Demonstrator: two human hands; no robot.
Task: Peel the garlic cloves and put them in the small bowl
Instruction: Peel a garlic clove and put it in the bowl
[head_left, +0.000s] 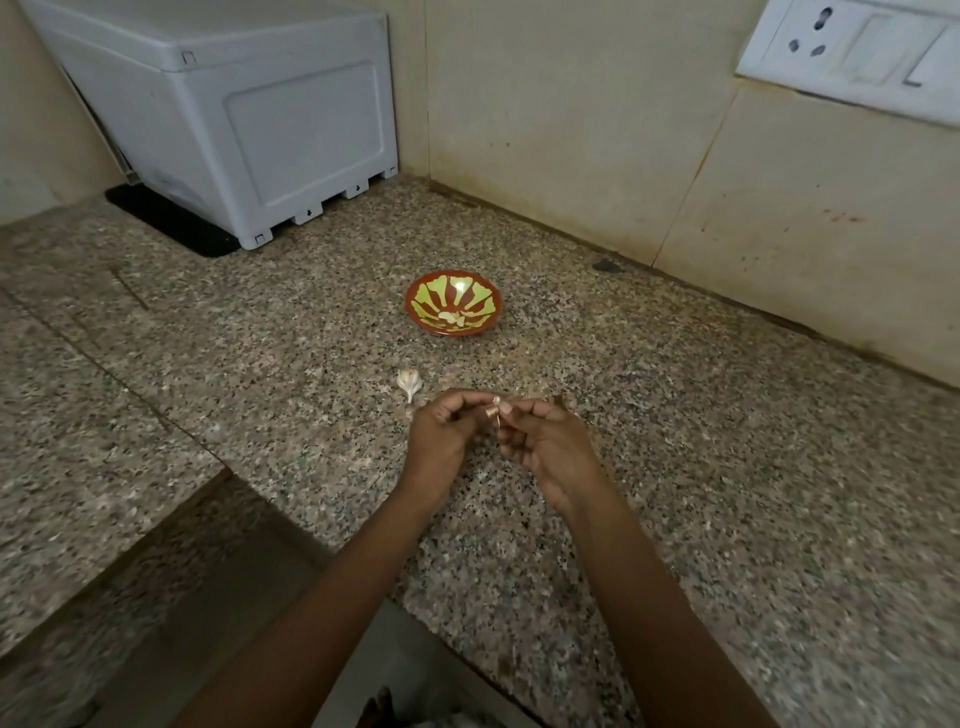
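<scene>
One papery clove (492, 413), seemingly, pinched between left hand (441, 436) and right hand (550, 447), glossy round bowl (434, 295), speckled granite (675, 415).

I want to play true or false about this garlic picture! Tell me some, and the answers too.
1. The left hand and right hand hold one garlic clove between them. True.
2. The bowl is empty. False: a few peeled cloves lie in it.
3. A garlic piece lies on the counter near the left hand. True.
4. The bowl is blue. False: it is red-brown with yellow-green stripes.
</scene>
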